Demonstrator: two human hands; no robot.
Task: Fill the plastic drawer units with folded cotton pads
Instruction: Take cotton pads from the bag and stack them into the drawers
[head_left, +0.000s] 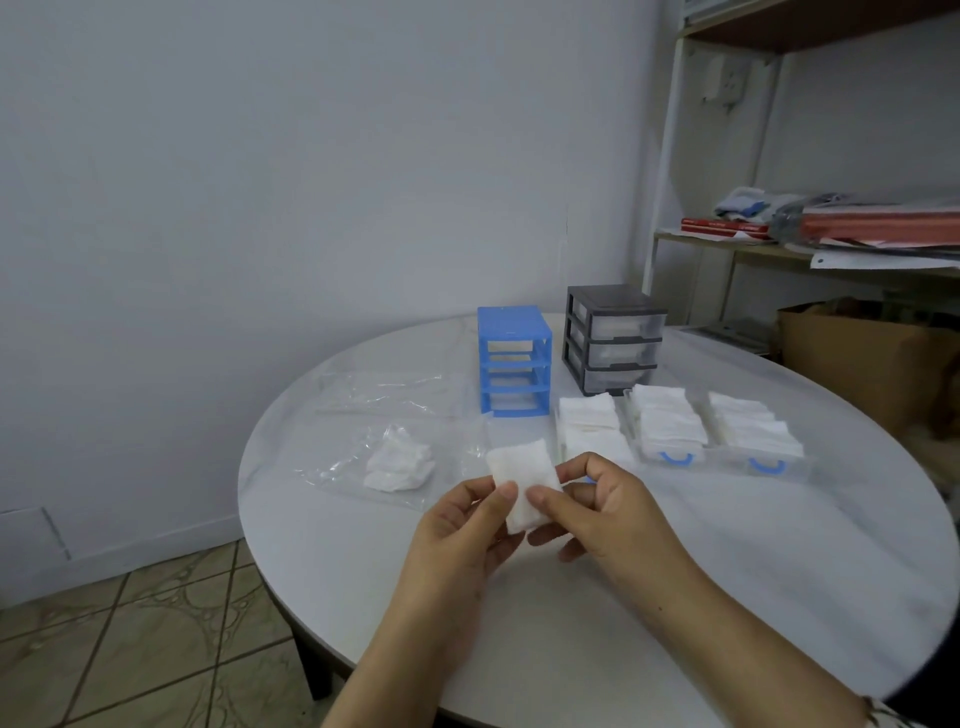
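While both hands, left hand (467, 512) and right hand (597, 499), pinch one cotton pad (522, 486), three drawers (670, 431) sit filled outside the empty blue unit (511, 358).

One head-worn wide-angle view looks forward and down across the round white table (675, 597), hands close at six o'clock, drawer units farther off at twelve.

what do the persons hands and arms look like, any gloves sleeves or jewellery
Both hands are bare: no gloves, rings, watch or bracelets show on the left hand or the right hand. Both forearms are uncovered as far as the frame shows. Only at the bottom right edge does a patterned sleeve edge appear on the right arm.
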